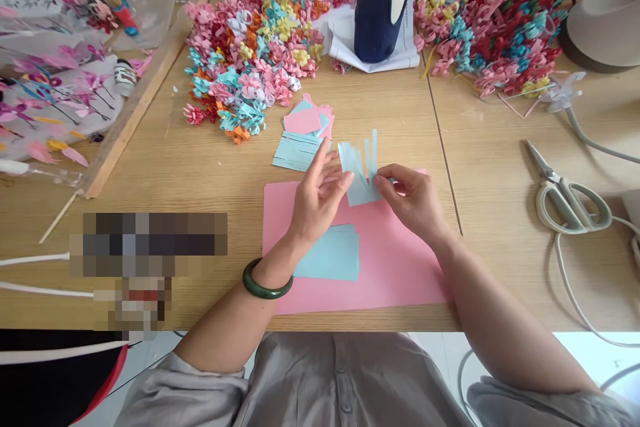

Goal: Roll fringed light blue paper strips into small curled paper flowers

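The right hand (411, 192) is pinching the slit light-blue paper (359, 192) between thumb and fingers at its right edge, so the paper is sitting just to the left of those fingertips; its cut strips are fanning upward, away from the person; the left hand (319, 203) is opening loosely, fingers apart, on the paper's other side; its thumb is reaching the paper's left edge, though whether it is touching cannot be told. Below both hands a large pink sheet (400, 253) is lying on the table (210, 180); a small stack of blue sheets (334, 255) is resting on it, beside the left wrist; beyond the left hand's fingertips, slit blue pieces (296, 152) are lying near pink and blue scraps (303, 120); the scissors (569, 205) are resting well apart, to the right.
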{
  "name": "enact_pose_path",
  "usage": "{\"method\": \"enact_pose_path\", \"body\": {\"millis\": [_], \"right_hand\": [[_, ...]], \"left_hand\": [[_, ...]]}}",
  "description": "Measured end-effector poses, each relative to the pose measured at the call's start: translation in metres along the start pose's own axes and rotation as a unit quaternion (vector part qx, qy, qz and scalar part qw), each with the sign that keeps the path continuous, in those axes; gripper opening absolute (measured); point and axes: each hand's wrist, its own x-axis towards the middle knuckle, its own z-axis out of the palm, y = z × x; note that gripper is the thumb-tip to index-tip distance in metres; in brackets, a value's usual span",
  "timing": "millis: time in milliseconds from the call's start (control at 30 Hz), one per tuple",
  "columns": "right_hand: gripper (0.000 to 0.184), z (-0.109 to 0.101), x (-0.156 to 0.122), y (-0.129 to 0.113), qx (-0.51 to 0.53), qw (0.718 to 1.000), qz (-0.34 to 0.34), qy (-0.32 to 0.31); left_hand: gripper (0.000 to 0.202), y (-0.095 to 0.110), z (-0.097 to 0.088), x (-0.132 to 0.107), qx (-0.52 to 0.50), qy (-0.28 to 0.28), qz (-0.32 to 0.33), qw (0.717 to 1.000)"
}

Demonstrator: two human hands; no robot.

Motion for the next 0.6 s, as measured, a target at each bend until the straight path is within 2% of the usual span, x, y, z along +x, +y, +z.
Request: {"method": "enact_pose_path", "body": {"millis": [67, 133, 267, 367, 467, 600], "right_hand": [[0.015, -0.004, 0.001, -0.002, -0.054, 0.998, -0.026, -0.016], [0.014, -0.008, 0.001, -0.003, -0.098, 0.991, -0.071, -0.048], [0.013, -0.015, 0.004, 0.0, -0.162, 0.972, -0.128, -0.109], [0.013, -0.02, 0.005, 0.003, -0.203, 0.961, -0.141, -0.127], [0.014, -0.023, 0.007, 0.005, -0.234, 0.953, -0.141, -0.132], [0.013, -0.023, 0.007, 0.007, -0.24, 0.955, -0.151, -0.091]], "left_hand": [[0.057, 0.002, -0.003, 0.003, 0.024, 0.033, 0.033, 0.999], [0.045, 0.005, -0.005, 0.004, 0.047, 0.043, 0.051, 0.997], [0.031, 0.009, -0.007, 0.005, 0.062, 0.015, 0.029, 0.998], [0.021, 0.005, -0.007, 0.007, 0.08, -0.007, 0.045, 0.996], [0.017, 0.0, -0.007, 0.007, 0.09, -0.018, 0.058, 0.994], [0.02, -0.001, -0.006, 0.005, 0.077, -0.037, 0.007, 0.996]]}}
